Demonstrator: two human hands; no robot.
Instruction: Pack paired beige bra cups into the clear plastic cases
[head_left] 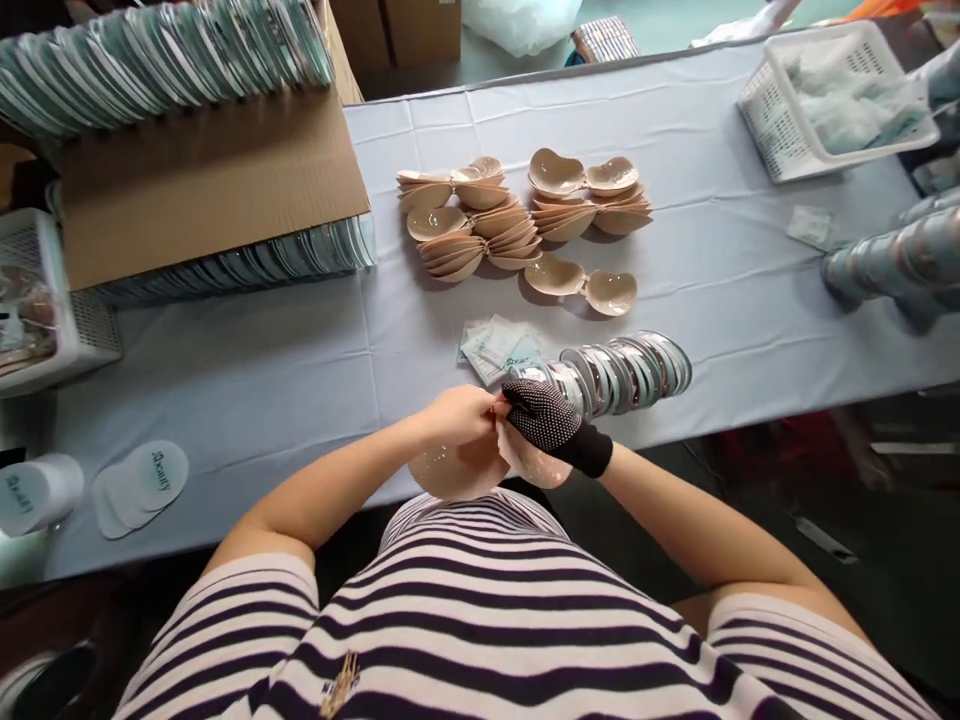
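Note:
Between both hands, close to my body at the table's front edge, hangs a beige stick-on bra (459, 470) with its two cups drooping apart. My bare left hand (466, 412) pinches it near the middle join. My right hand (541, 412), in a black dotted glove, grips it at the same spot, and the fingertips of both hands meet there. Just beyond them lie several small printed packets (496, 345). Right of the packets a row of round clear cases (626, 372) leans on its side. Farther back, more beige bras (480, 225) are nested in stacks.
A cardboard box (217, 180) with rows of clear cases stands at the left. White baskets stand at the far left (90, 325) and back right (832, 165). Round printed cards (146, 485) lie front left. Stacked cases (900, 255) stand at the right of the blue-grey tablecloth (720, 270).

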